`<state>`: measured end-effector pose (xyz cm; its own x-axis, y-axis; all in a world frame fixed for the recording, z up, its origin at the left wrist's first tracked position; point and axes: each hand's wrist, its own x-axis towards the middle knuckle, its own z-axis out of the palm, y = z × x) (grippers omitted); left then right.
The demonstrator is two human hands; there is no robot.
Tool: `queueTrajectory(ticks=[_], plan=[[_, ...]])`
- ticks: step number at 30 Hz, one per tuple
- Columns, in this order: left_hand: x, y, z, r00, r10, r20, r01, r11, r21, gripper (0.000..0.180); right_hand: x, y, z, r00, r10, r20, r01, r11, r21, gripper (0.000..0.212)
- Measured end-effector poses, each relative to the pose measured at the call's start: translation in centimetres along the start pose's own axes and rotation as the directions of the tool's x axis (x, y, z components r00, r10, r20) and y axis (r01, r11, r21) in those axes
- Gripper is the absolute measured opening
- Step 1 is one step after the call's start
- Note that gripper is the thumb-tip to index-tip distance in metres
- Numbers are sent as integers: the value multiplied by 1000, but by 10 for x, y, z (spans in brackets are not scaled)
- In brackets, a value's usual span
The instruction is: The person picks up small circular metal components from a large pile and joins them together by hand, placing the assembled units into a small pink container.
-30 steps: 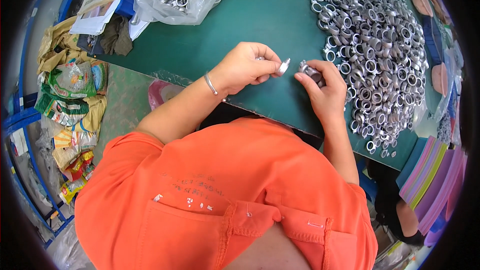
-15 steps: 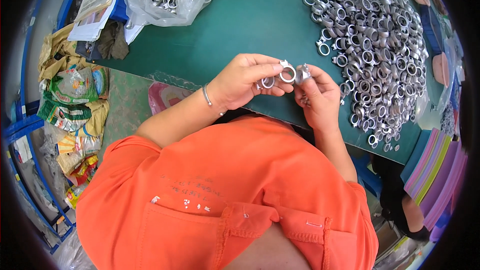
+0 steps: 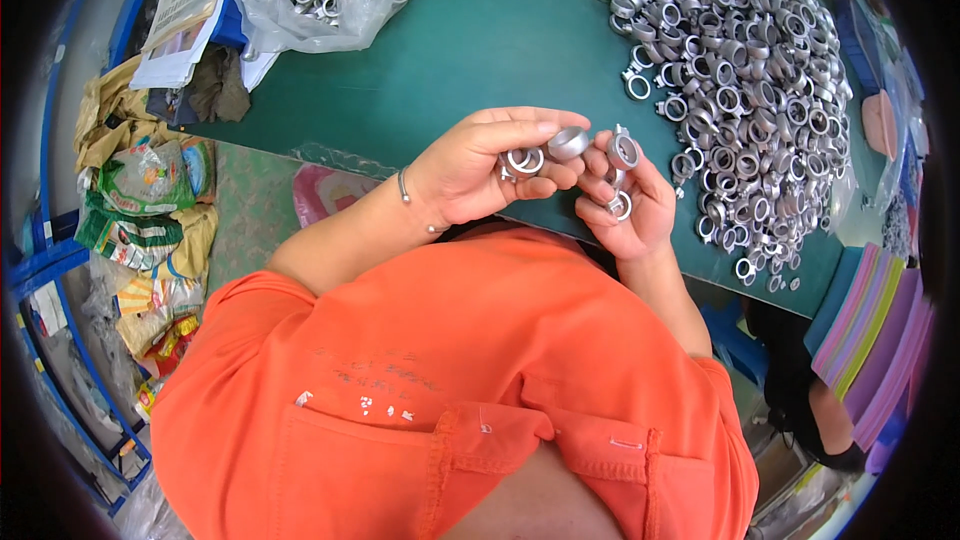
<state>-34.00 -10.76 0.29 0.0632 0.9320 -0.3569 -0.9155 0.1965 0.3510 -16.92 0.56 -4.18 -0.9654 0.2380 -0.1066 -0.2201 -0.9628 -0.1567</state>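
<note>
Above the near edge of the green table, my left hand point(image 3: 490, 162) is closed on metal rings. One ring point(image 3: 568, 143) is pinched between thumb and fingers, and another ring point(image 3: 522, 162) rests in the curled fingers. Close beside it, my right hand point(image 3: 637, 202) also grips rings: a ring with a small lug point(image 3: 622, 150) stands up at the fingertips, and a smaller-looking ring point(image 3: 620, 206) sits lower against the palm. Just beyond my right hand spreads a large pile of silver-grey metal rings point(image 3: 740, 90), many with small lugs.
A clear plastic bag point(image 3: 355, 25) of similar rings lies at the far left of the green table point(image 3: 470, 50), beside a stack of papers point(image 3: 190, 10). Crumpled sacks point(image 3: 150, 180) fill the left side by a blue rack point(image 3: 45, 260). Coloured foam sheets point(image 3: 870, 330) stand at the right.
The ring in my left fingertips has turned from face-on to edge-on. My right hand has turned its rings, so their openings now show. The view has shifted slightly.
</note>
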Motion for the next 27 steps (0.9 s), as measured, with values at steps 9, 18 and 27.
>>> queueTrajectory(ticks=[9, 18, 27], plan=[[10, -11, -14, 989, -133, -67, 127, 988, -92, 36, 11, 14, 33, 832, -551, 65, 428, 562, -708, 25], [-20, -9, -37, 995, -69, -71, 26, 875, -483, 26, 37, -16, 48, 769, -322, 553, 37, -841, -540, 14], [-210, 14, -157, 714, 489, -500, -601, 795, -81, 24, 26, -31, 31, 909, -250, 333, -14, -818, -575, 11]])
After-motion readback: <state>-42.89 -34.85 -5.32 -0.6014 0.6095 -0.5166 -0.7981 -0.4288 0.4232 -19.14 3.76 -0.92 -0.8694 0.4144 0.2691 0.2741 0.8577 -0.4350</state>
